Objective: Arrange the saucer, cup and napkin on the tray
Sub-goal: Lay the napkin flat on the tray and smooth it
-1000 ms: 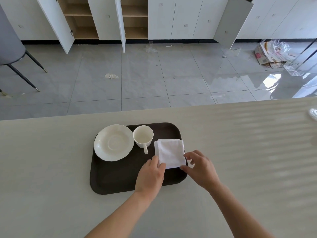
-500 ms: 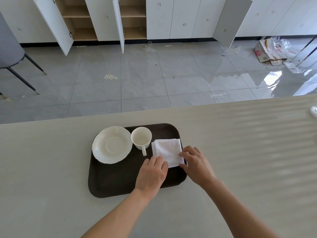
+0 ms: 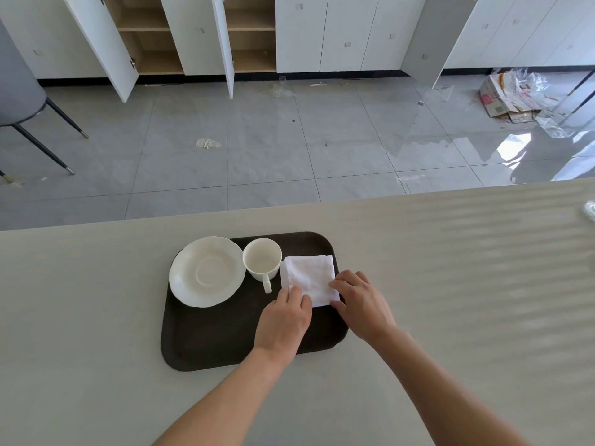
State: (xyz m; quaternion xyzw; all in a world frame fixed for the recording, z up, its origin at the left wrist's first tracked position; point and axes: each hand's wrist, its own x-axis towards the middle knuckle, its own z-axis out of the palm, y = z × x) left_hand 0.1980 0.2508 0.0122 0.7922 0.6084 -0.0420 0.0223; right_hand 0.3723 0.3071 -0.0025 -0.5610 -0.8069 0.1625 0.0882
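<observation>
A dark brown tray [image 3: 219,336] lies on the pale table. On its far left sits a white saucer [image 3: 206,271], overhanging the tray's left rim a little. A white cup [image 3: 262,259] stands upright just right of the saucer, its handle pointing toward me. A folded white napkin [image 3: 307,275] lies flat at the tray's far right. My left hand [image 3: 283,320] rests with its fingertips on the napkin's near left corner. My right hand [image 3: 362,302] touches the napkin's near right edge, fingers curled over it.
The table [image 3: 450,300] stretches wide to the right, with a small clear object [image 3: 590,210] at its far right edge. Beyond the table lie a grey tiled floor, white cabinets with open doors, a chair at left and cardboard litter at right.
The napkin has slid a little farther from me on the tray, and both hands followed it. Saucer and cup stayed in place.
</observation>
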